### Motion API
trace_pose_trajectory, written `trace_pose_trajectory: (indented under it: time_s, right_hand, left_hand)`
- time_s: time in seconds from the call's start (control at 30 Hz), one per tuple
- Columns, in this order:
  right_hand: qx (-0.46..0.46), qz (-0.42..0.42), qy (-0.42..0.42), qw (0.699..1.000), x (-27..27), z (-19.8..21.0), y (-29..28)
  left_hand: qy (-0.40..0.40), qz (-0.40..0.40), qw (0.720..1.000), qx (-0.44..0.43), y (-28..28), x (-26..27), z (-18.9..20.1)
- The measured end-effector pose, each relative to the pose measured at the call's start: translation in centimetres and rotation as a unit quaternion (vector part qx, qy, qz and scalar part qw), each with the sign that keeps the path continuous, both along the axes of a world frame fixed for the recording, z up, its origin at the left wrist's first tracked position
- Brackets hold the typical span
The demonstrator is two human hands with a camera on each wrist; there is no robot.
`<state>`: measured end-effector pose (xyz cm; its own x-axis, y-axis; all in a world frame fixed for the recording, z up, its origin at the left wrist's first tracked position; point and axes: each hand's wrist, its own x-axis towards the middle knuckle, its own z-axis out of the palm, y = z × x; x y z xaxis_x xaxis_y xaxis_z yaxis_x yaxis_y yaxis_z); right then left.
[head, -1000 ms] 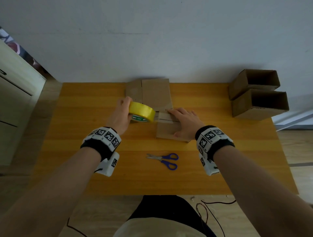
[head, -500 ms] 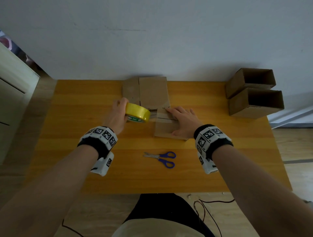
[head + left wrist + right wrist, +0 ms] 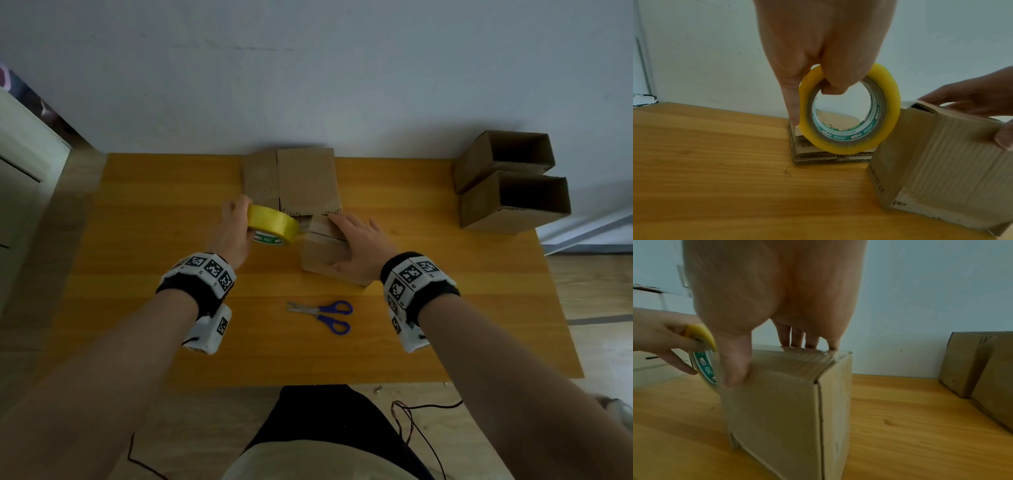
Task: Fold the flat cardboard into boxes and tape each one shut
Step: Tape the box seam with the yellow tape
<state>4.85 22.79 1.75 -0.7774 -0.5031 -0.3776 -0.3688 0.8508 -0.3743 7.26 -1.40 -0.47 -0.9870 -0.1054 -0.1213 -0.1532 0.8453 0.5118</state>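
Note:
A folded cardboard box (image 3: pixel 325 251) (image 3: pixel 781 410) (image 3: pixel 941 162) stands at the middle of the wooden table (image 3: pixel 137 274). My right hand (image 3: pixel 356 245) (image 3: pixel 777 305) lies flat over its top, fingers straight on the taped seam, thumb down the near side. My left hand (image 3: pixel 233 236) (image 3: pixel 818 48) grips a yellow tape roll (image 3: pixel 272 228) (image 3: pixel 849 110) (image 3: pixel 704 352) held up at the box's left edge, fingers through its core. A clear strip of tape runs from the roll onto the box top. A stack of flat cardboard (image 3: pixel 294 178) (image 3: pixel 818 154) lies just behind.
Blue-handled scissors (image 3: pixel 325 313) lie on the table in front of the box. Two folded open boxes (image 3: pixel 510 185) (image 3: pixel 982 369) sit on their sides at the table's far right corner. A wall runs close behind. A white cabinet (image 3: pixel 20 192) stands at the left.
The left hand has drawn the tape roll a little down and closer to the box's left edge. The right hand stays pressed on the box top.

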Motion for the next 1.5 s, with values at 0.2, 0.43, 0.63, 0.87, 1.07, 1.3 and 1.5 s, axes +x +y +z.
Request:
trace_pose_trajectory:
  time_s: [0.2, 0.43, 0.63, 0.87, 1.07, 1.3, 1.5]
  right_hand:
    - [0.033, 0.036, 0.009, 0.999, -0.3, 0.3, 0.0]
    - [0.086, 0.077, 0.014, 0.993, 0.1, 0.5, -0.1]
    - [0.096, 0.09, 0.034, 0.991, 0.3, -0.4, 0.2]
    - [0.068, 0.083, 0.091, 0.99, 1.5, -2.2, 0.0]
    - [0.05, 0.076, 0.103, 0.99, 1.4, -2.6, 0.0]
    - [0.044, 0.087, 0.109, 0.989, 1.3, -2.7, 0.4]
    - [0.042, 0.098, 0.117, 0.987, 1.5, -2.6, 1.2]
  left_hand:
    - [0.004, -0.023, 1.0, -0.021, -0.4, -0.1, 1.0]
    - [-0.02, -0.054, 0.998, -0.009, -0.9, -0.4, 0.5]
    - [-0.058, -0.149, 0.987, 0.03, -1.1, -0.7, 0.2]
    - [-0.093, -0.155, 0.983, 0.029, -0.5, -0.2, 0.8]
    - [-0.127, -0.156, 0.978, 0.059, 0.8, 0.7, 0.7]
    - [-0.189, -0.164, 0.968, 0.01, 1.2, 0.2, 0.3]
    - [-0.186, -0.189, 0.958, 0.113, 0.9, -0.2, 1.1]
